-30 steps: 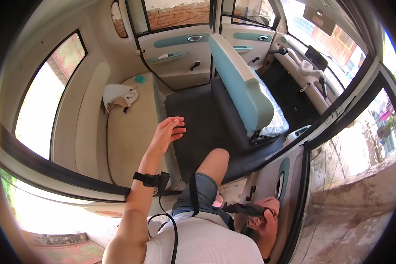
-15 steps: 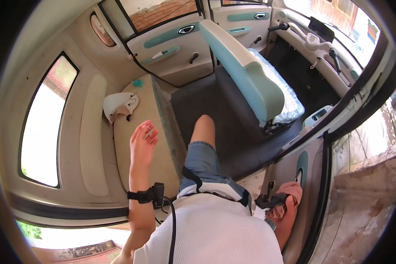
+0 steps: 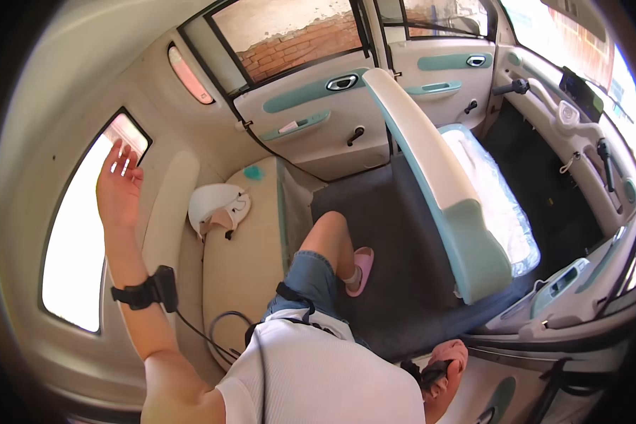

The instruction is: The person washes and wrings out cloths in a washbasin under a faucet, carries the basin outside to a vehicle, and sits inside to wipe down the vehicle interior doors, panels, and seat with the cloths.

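My left hand (image 3: 121, 185) is raised in front of the rear window (image 3: 71, 247), fingers apart and loosely curled, with nothing in it. Low at the right of the head view, my right hand (image 3: 451, 387) is closed on a pink cloth (image 3: 454, 355), which covers most of its fingers. A black strap or band shows against the cloth. A white helmet (image 3: 215, 203) lies on the beige rear bench (image 3: 244, 261), below and to the right of my left hand. My bent leg and a pink slipper (image 3: 362, 271) are on the dark floor.
A front seat (image 3: 438, 177) with a plastic-wrapped cushion stands ahead. Handlebars (image 3: 569, 113) are at the far right. The far door (image 3: 318, 120) has a window crank and a small tray. A teal patch (image 3: 254, 172) is on the bench. The open near door (image 3: 502, 396) is below right.
My left hand has moved up and left, from above the bench to the rear window. My body has come further inside, and a slippered foot now shows. The pink cloth stays in my right hand.
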`<state>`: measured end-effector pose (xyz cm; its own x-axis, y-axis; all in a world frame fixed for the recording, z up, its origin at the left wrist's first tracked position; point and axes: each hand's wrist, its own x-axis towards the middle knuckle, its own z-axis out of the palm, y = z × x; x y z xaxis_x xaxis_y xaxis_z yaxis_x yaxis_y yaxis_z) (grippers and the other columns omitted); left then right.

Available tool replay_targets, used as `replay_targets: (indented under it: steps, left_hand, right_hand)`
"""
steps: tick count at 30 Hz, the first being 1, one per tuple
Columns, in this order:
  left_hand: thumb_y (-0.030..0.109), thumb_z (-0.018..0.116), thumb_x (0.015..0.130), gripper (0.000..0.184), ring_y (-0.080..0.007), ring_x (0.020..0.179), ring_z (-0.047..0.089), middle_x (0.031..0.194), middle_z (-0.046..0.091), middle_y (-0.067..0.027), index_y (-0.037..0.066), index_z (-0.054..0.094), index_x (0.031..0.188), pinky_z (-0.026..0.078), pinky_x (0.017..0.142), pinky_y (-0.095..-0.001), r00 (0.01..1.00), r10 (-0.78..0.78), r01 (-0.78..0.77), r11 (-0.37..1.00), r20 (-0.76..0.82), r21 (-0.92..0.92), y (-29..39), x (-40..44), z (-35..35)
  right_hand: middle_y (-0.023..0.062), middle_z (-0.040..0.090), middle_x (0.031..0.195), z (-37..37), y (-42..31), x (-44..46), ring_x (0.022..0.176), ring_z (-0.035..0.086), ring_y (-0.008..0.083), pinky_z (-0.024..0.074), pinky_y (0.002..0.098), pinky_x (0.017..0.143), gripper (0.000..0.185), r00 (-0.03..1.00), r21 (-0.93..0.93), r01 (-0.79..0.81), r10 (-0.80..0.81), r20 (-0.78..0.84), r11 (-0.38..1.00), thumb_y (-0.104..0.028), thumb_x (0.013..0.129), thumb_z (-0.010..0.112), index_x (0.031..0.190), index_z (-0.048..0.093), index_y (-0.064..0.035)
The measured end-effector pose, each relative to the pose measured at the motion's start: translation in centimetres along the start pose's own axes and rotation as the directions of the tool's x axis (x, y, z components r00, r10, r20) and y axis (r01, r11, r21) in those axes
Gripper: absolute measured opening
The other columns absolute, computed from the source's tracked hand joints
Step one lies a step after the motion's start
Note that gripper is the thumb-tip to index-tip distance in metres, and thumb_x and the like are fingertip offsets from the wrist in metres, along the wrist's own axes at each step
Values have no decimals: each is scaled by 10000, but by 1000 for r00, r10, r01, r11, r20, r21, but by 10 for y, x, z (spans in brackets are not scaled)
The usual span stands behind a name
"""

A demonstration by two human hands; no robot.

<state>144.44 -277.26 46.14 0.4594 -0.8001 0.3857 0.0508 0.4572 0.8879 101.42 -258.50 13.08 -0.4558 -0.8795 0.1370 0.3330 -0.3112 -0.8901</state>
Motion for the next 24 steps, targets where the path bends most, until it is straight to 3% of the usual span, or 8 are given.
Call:
replay_targets:
  steps: [5,8,13,15,16,18,21,24]
  left_hand:
    - [243,537,902,371,-85,870,505,1013,542,-17,51,501,1217,412,679,-206,958,-132,16,911,253,412,35,106,-3]
    - [299,527,906,382,-72,859,503,1008,543,-3,71,506,1211,404,679,-200,984,-65,-46,805,165,591,46,165,0]
    - [354,521,902,363,-73,766,548,962,559,-5,90,526,1151,428,634,-212,876,-299,-159,561,378,812,-52,271,-10]
    - [343,524,899,339,-87,759,573,931,568,-15,100,528,1137,448,634,-224,750,-530,-154,441,395,884,-139,303,-24]
    - [305,520,906,324,-99,806,585,972,559,-26,114,510,1167,467,657,-233,619,-691,-142,369,373,918,-192,320,-36]
    - [318,559,888,337,-124,806,588,953,598,-24,110,520,1151,473,683,-270,328,-863,-172,345,384,923,-296,331,-59]
    - [345,620,836,309,-174,790,596,877,635,-78,49,633,925,465,661,-305,-34,-873,-448,448,487,773,-446,328,-98]
    - [378,679,764,356,-236,786,607,818,646,-112,37,656,864,477,689,-336,-176,-957,-629,289,230,722,-535,294,-107]
  right_hand:
    - [67,481,694,41,-3,12,715,482,202,391,322,647,448,980,-22,-188,186,-71,982,-456,846,546,706,526,-31]
    - [65,483,681,74,-8,34,697,485,193,390,314,631,440,955,-56,-291,287,-74,955,-455,842,559,736,521,-30]
    - [60,486,660,147,-8,80,667,489,177,389,300,604,433,839,-92,-544,539,-72,834,-453,836,580,785,512,-29]
    - [59,487,651,181,4,96,655,491,171,388,294,593,433,765,-38,-642,638,-86,766,-452,834,589,804,509,-28]
    - [78,526,654,197,13,103,673,529,165,428,322,628,496,726,57,-683,685,-67,729,-403,771,681,968,487,9]
    - [81,527,675,216,30,105,709,526,169,428,335,657,479,770,-105,-636,637,-25,765,-399,776,675,947,500,13]
    - [85,527,699,246,41,114,748,522,175,427,349,689,458,797,-340,-575,604,-25,744,-395,782,665,918,515,16]
    - [85,527,703,263,41,126,752,521,179,424,350,692,450,775,-405,-612,616,-138,679,-395,784,659,906,519,15]
